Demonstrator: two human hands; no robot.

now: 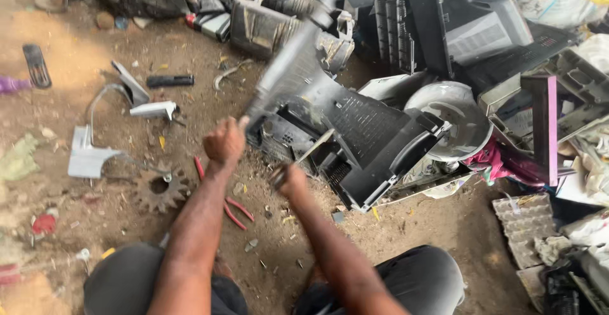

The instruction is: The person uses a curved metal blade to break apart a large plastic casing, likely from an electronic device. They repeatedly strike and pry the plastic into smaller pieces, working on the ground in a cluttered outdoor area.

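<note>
My left hand (224,142) is clenched round the handle end of a hammer (288,67), which runs long-ways up and to the right, its head blurred over the scrap pile. My right hand (290,180) grips a thin metal chisel (312,152) angled up-right against the black plastic TV casing (361,140) lying on the dirt. Both forearms reach out from my knees. Red-handled pliers (225,202) lie by my left wrist.

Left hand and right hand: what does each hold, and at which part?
The left hand grips a blurred grey panel by its lower end. The right hand grips a thin tool by its handle.
</note>
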